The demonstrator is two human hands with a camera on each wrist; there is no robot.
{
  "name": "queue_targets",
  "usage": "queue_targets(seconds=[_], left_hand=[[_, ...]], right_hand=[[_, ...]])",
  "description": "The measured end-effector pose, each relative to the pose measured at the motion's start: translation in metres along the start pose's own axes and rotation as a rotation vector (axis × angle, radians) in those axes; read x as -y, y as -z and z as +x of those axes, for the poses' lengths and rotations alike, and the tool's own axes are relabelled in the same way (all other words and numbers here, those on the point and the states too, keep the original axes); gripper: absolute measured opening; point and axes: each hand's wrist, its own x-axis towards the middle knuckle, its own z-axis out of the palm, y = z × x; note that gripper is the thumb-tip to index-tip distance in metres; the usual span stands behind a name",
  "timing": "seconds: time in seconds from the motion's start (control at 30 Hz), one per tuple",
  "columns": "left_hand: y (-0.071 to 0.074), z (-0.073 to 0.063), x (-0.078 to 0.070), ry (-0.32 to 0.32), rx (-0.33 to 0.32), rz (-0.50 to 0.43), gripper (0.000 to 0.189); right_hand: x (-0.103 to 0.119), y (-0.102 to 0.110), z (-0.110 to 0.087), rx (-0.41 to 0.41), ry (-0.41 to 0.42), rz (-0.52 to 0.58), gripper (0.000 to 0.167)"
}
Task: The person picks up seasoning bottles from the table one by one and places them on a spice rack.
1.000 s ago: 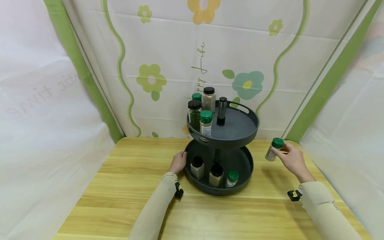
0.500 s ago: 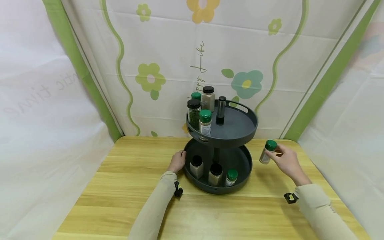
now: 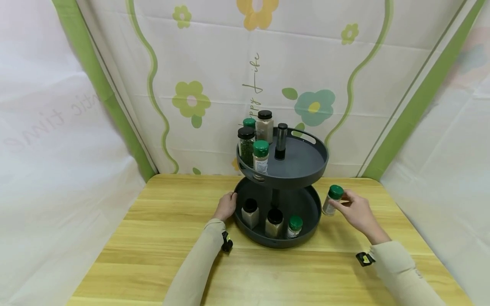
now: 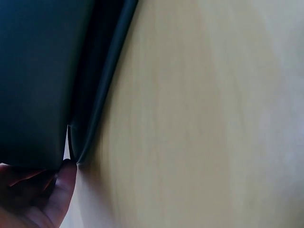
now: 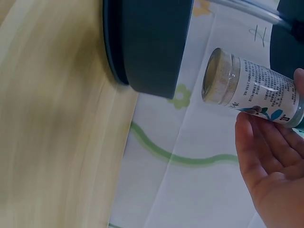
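Observation:
In the head view my right hand (image 3: 357,214) pinches a green-capped spice jar (image 3: 329,206) above the table, just right of a dark grey two-tier spice rack (image 3: 281,243). The right wrist view shows this jar (image 5: 263,88), with pale powder and a printed label, held tilted between thumb and fingers. My left hand (image 3: 225,207) grips the left rim of the lower tray; its thumb (image 4: 64,190) shows at that rim in the left wrist view. Three jars stand in the lower tray: two black-capped jars (image 3: 274,223) and one green-capped jar (image 3: 294,227).
Several jars, including a green-capped one (image 3: 261,158) and a black-capped jar of green flakes (image 3: 246,146), crowd the upper tray's left side. A post (image 3: 281,142) rises through its middle. The wooden table (image 3: 153,238) meets a flowered curtain (image 3: 229,55) behind.
My right hand has carried the green-capped jar leftward and slightly lower, closer to the rack. My left hand stays on the lower tray's rim.

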Motion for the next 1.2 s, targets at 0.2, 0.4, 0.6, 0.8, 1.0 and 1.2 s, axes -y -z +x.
queue_targets(seconds=[0.2,0.4,0.6,0.8,1.0,1.2], left_hand=[[0.002,-0.001,0.0,-0.01,-0.003,-0.01,0.033],[0.003,0.001,0.001,-0.008,-0.013,-0.017,0.033],[0.003,0.002,0.002,-0.004,-0.017,-0.01,0.033],[0.002,0.002,0.001,-0.013,-0.02,-0.006,0.033],[0.0,0.001,0.001,-0.008,-0.007,-0.021,0.033],[-0.001,0.001,0.003,-0.017,-0.015,-0.015,0.033]], right_hand=[[0.008,-0.011,-0.003,0.021,-0.003,0.036,0.041],[0.017,-0.021,-0.004,0.057,-0.002,0.074,0.04],[0.022,-0.031,-0.006,0.087,-0.002,0.09,0.037],[0.026,-0.034,-0.005,0.094,0.009,0.12,0.035],[0.025,-0.038,-0.005,0.118,0.01,0.121,0.035],[0.021,-0.042,-0.007,0.137,0.035,0.126,0.032]])
